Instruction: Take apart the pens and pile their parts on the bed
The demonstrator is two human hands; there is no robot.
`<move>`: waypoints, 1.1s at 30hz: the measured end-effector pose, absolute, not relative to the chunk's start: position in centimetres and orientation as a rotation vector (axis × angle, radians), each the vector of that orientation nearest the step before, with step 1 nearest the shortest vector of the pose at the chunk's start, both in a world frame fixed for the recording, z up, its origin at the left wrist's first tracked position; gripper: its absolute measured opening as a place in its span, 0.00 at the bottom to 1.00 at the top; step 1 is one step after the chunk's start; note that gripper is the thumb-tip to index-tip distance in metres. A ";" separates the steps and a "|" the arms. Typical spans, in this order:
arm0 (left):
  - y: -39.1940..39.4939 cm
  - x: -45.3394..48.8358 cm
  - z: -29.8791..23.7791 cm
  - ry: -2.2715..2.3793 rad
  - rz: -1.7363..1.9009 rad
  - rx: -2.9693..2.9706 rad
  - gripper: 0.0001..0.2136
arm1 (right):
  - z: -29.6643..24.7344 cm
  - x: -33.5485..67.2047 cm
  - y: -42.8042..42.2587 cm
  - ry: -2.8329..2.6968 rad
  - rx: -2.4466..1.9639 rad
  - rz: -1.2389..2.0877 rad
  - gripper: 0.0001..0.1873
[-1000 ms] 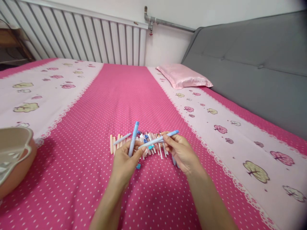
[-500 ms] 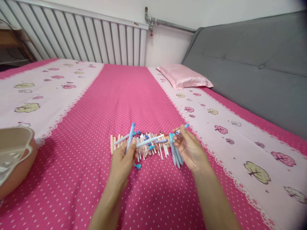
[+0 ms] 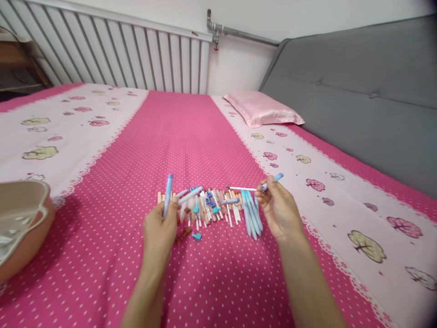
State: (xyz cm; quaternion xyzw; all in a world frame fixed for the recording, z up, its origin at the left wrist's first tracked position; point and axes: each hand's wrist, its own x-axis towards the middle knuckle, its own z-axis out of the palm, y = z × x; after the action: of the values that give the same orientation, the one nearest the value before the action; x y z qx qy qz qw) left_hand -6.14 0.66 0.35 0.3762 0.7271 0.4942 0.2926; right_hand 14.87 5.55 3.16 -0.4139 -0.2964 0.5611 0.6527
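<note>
My left hand (image 3: pixel 160 228) is closed around a blue marker (image 3: pixel 168 193), holding it upright at the left end of a row of pen parts. My right hand (image 3: pixel 278 207) is pinched on a short blue marker piece (image 3: pixel 276 180). A thin white stick with a dark tip (image 3: pixel 243 188) reaches leftward from the same fingers. Just left of that hand lie several pale blue pen barrels (image 3: pixel 251 216). Between my hands are white sticks (image 3: pixel 229 215), a pale blue barrel (image 3: pixel 190 196) and small blue caps (image 3: pixel 209 200). A turquoise cap (image 3: pixel 196 237) and brown caps (image 3: pixel 186 232) lie nearer me.
Everything lies on a pink dotted bedspread (image 3: pixel 218 273). At the left edge stands a beige-pink basin (image 3: pixel 41 228) with white pieces inside. A pink pillow (image 3: pixel 262 109) rests by the grey headboard (image 3: pixel 358 82). Behind the bed is a white radiator (image 3: pixel 136 50).
My left hand has moved left, still with the blue marker. My right hand has shifted slightly right and up, and the white stick now extends from it. Brown caps have come into view.
</note>
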 end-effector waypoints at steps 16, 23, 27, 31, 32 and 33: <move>0.8 -5.9 0.6 2.313 0.852 1.251 0.19 | -0.4 11.6 5.4 -1.350 -1.001 1.494 0.17; 0.7 -5.7 0.9 2.222 0.935 1.299 0.18 | 0.2 12.8 5.5 -1.465 -1.239 1.387 0.18; 0.8 -5.3 0.7 2.064 0.966 1.353 0.15 | -0.5 13.5 5.7 -1.781 -1.527 1.036 0.19; 0.9 -4.9 0.5 1.986 0.954 1.470 0.15 | -0.6 13.8 5.5 -1.868 -1.612 0.803 0.17; 0.9 -4.8 0.5 1.967 0.956 1.511 0.14 | -0.4 13.8 5.4 -1.830 -1.596 0.807 0.16; 0.9 -4.7 0.4 1.951 0.954 1.549 0.14 | -0.2 13.8 5.3 -1.787 -1.561 0.843 0.15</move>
State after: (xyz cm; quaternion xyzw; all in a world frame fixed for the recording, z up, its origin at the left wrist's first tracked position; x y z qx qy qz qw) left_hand -4.67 0.91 0.43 0.5644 0.7110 0.3476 0.2346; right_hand 13.75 5.31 -0.15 -0.5902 -0.6753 0.3188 0.3067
